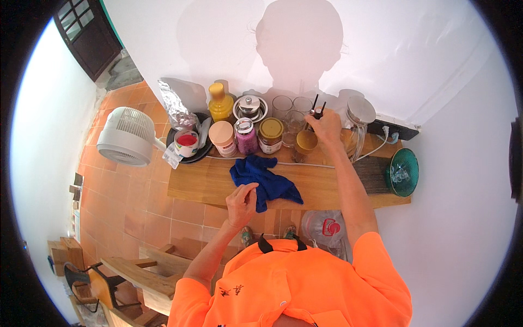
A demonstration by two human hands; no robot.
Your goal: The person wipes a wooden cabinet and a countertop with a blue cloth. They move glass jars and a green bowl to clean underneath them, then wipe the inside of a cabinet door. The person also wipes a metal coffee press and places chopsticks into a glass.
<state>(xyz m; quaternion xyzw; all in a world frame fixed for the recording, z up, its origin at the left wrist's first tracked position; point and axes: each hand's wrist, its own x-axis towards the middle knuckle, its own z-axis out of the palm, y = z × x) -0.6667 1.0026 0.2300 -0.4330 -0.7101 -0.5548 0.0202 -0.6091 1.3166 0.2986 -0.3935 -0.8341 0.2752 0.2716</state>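
Note:
My right hand (pixel 327 129) reaches over the back of the wooden table, its fingers closed on a small dark object with two thin upright black stems (pixel 318 109). Below that wrist stands a jar with a yellow-brown lid (pixel 306 141), and clear drinking glasses (pixel 283 106) are just left of the hand. My left hand (pixel 241 206) hovers at the table's front edge with curled fingers pressed together. Whether it grips anything is hidden. Its fingertips lie against or just above a crumpled dark blue cloth (pixel 262 180).
Jars line the table (pixel 321 188), with a yellow bottle (pixel 220 103) and foil (pixel 177 103) behind. A green glass bowl (pixel 403 172) sits at the right end, near a black power strip (pixel 393 131) with white cables. Left stands a white fan (pixel 129 136); wooden chairs (pixel 103 286) are lower left.

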